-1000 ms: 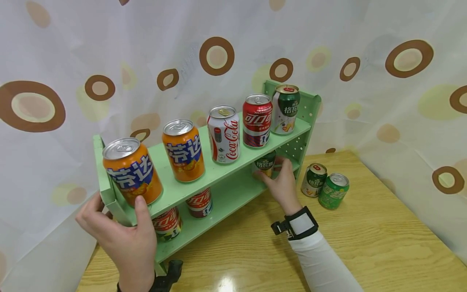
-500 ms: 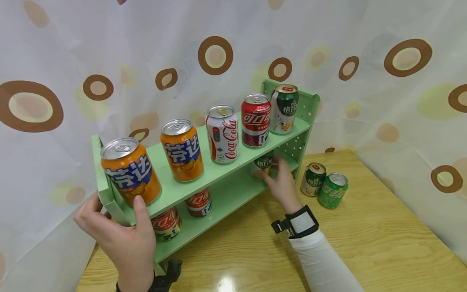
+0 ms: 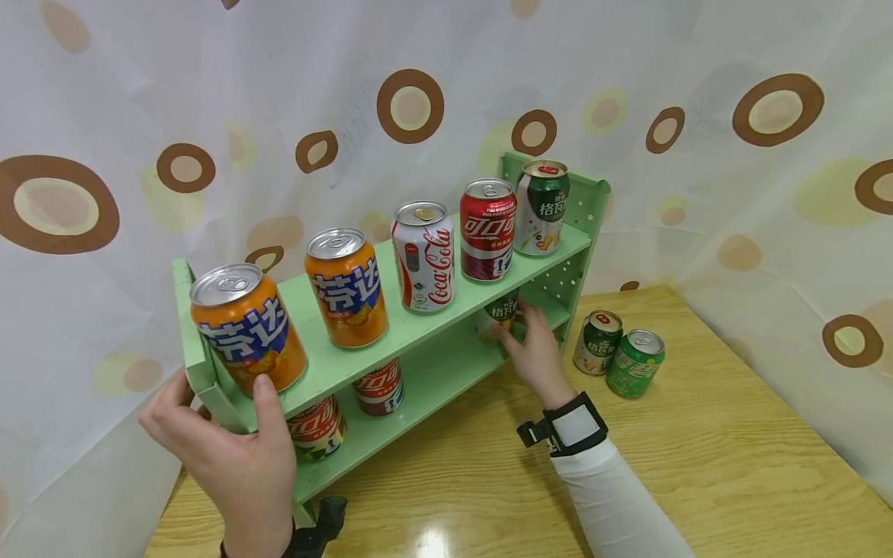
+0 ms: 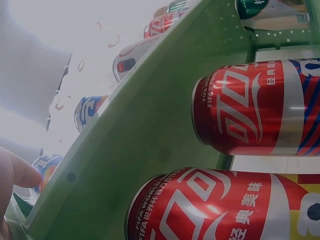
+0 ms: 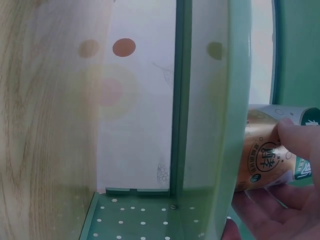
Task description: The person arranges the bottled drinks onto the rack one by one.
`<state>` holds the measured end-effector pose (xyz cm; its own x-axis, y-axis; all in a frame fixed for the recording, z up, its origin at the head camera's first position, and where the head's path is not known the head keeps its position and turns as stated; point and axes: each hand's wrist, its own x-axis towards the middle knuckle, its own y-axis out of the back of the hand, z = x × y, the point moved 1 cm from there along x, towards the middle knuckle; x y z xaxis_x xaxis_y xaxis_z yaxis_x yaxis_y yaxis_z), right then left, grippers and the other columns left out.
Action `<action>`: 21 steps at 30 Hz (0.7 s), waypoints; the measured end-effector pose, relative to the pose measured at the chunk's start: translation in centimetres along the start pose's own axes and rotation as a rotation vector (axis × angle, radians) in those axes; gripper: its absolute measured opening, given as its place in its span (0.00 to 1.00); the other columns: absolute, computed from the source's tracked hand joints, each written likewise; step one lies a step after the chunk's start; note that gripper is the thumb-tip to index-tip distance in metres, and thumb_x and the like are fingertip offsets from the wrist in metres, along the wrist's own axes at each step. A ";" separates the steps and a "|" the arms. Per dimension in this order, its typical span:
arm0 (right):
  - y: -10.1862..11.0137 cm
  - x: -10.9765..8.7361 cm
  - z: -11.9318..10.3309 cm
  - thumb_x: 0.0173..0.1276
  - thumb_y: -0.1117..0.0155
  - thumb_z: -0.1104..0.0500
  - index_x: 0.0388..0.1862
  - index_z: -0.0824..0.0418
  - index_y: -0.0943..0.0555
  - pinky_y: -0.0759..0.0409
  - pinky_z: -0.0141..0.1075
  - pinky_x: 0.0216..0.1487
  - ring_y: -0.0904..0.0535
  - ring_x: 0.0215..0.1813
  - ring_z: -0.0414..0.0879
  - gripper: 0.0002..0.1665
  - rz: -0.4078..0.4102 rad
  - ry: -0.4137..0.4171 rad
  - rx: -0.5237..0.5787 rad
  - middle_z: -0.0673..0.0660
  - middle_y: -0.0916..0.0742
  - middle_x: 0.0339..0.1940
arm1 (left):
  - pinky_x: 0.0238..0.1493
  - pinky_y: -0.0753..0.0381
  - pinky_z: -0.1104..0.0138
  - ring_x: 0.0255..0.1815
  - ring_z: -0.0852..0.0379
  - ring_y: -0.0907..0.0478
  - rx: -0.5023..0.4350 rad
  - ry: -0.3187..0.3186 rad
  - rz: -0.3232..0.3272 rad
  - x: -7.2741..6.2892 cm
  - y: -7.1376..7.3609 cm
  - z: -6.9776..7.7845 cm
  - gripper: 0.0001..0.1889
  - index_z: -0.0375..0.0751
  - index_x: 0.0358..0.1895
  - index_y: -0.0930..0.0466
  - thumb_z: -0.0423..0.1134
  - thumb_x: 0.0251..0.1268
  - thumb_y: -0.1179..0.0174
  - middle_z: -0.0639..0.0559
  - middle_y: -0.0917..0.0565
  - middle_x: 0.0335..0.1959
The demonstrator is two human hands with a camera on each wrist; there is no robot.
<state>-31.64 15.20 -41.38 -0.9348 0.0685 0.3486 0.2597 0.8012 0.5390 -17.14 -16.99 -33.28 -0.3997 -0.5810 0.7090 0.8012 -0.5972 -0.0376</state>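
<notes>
My left hand [image 3: 230, 449] grips the left end of a green two-tier shelf rack [image 3: 446, 349], its thumb at the front edge beside an orange Fanta can [image 3: 251, 333]. On the lower tier, near the right end, my right hand [image 3: 537, 356] holds a green-and-white kvass can [image 3: 499, 311]. In the right wrist view, the thumb lies on one side of that kvass can [image 5: 267, 150] and the fingers on the other. Part of the can is hidden under the upper board. Two red Coca-Cola cans [image 3: 380, 390] stand farther left on the lower tier.
Along the upper tier stand another orange can [image 3: 346, 291], a white Coca-Cola can [image 3: 423, 260], a red can [image 3: 488, 232] and a kvass can [image 3: 542, 209]. Another kvass can [image 3: 598, 343] and a green can [image 3: 636, 364] stand on the wooden table [image 3: 698, 434], right of the rack.
The right fingers have shifted slightly left, closer around the kvass can on the lower tier. The left hand keeps its hold on the rack, and the other cans stay in place.
</notes>
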 end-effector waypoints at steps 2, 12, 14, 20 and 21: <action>0.0 0.0 0.0 0.77 0.37 0.53 0.80 0.72 0.42 0.26 0.60 0.68 0.26 0.70 0.68 0.43 0.002 -0.002 0.001 0.73 0.29 0.72 | 0.56 0.35 0.71 0.66 0.62 0.37 0.001 0.003 -0.002 0.0 0.0 0.0 0.29 0.36 0.65 0.35 0.33 0.61 0.37 0.66 0.41 0.59; 0.2 -0.2 -0.4 0.77 0.38 0.52 0.80 0.69 0.41 0.26 0.60 0.69 0.26 0.70 0.67 0.42 -0.007 -0.014 0.031 0.71 0.29 0.75 | 0.56 0.35 0.71 0.66 0.62 0.38 0.003 0.001 -0.001 0.0 0.0 0.0 0.29 0.36 0.65 0.34 0.33 0.60 0.37 0.66 0.41 0.58; 0.1 -0.1 -0.3 0.77 0.37 0.53 0.80 0.68 0.40 0.25 0.59 0.69 0.26 0.70 0.67 0.41 -0.004 -0.009 0.033 0.70 0.28 0.75 | 0.56 0.36 0.71 0.65 0.63 0.38 0.002 0.000 0.001 0.0 0.0 0.0 0.29 0.36 0.65 0.34 0.34 0.60 0.37 0.66 0.41 0.58; -0.2 -0.1 -0.1 0.76 0.36 0.53 0.79 0.67 0.38 0.23 0.59 0.67 0.24 0.69 0.66 0.40 0.003 0.010 0.038 0.69 0.26 0.74 | 0.56 0.35 0.71 0.65 0.63 0.37 0.007 0.003 0.000 -0.1 0.0 0.0 0.29 0.36 0.66 0.34 0.34 0.60 0.37 0.66 0.41 0.59; -0.3 -0.1 -0.1 0.76 0.36 0.53 0.79 0.67 0.38 0.23 0.59 0.67 0.24 0.69 0.66 0.40 0.003 0.010 0.039 0.69 0.26 0.74 | 0.56 0.35 0.71 0.65 0.63 0.37 0.009 0.003 0.000 -0.1 0.0 0.0 0.29 0.36 0.66 0.34 0.34 0.61 0.37 0.66 0.41 0.59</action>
<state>-31.60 14.88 -41.46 -0.9315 0.0648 0.3580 0.2525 0.8235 0.5080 -17.08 -16.98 -33.32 -0.4014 -0.5826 0.7068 0.8050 -0.5924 -0.0311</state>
